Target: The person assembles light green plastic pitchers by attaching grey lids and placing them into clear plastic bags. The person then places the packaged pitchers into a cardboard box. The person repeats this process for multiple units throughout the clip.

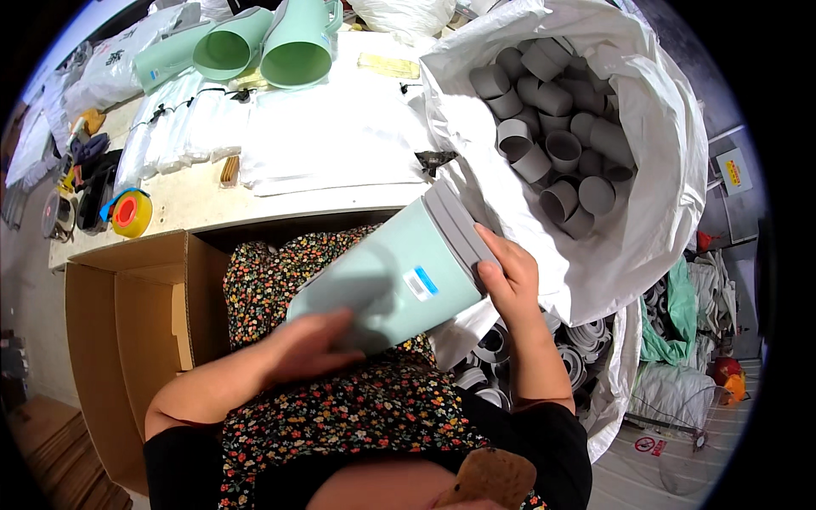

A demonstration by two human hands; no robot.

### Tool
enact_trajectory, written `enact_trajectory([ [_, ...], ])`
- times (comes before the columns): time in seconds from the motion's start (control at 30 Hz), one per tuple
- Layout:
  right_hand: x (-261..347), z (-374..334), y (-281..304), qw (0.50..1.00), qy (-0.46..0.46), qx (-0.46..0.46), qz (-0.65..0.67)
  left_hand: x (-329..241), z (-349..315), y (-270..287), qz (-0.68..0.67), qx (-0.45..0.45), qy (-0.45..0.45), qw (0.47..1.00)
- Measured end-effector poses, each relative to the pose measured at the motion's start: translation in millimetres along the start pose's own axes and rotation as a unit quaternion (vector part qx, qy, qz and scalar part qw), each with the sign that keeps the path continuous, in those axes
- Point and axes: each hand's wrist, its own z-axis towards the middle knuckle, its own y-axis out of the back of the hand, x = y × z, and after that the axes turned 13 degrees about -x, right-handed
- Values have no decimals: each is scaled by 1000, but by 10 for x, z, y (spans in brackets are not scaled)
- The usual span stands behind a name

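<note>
Right of the cardboard box (93, 357), I see a green jug (382, 280). The right grip (514, 276) curls around its gray lid (457, 229); the left grip (310, 344) is blurry, so I can't tell. Lid and label (421, 283) look done; open jugs (293, 47) past the box seem left.

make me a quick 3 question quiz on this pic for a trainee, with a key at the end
1. Which hand has fingers on the grey lid of the pale green pitcher?
2. True or false: the cardboard box is on the person's left.
3. The cup-shaped pieces in the large white sack are: A) yellow B) grey C) red

Key: 1. the right hand; 2. true; 3. B
</note>
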Motion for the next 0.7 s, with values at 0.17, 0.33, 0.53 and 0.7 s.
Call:
enact_trajectory([
  [0.17, 36, 33, 44, 1000, 16, 6, -4, -230, 83, 313, 206, 48, -80, 974],
  [0.33, -120, 83, 13, 996, 86, 6, 32, -31, 114, 274, 93, 16, -75, 993],
  [0.53, 128, 352, 9, 995, 9, 82, 55, -98, 87, 430, 192, -11, -140, 971],
  [0.7, 72, 441, -114, 995, -29, 82, 51, -159, 15, 381, 171, -94, -165, 967],
])
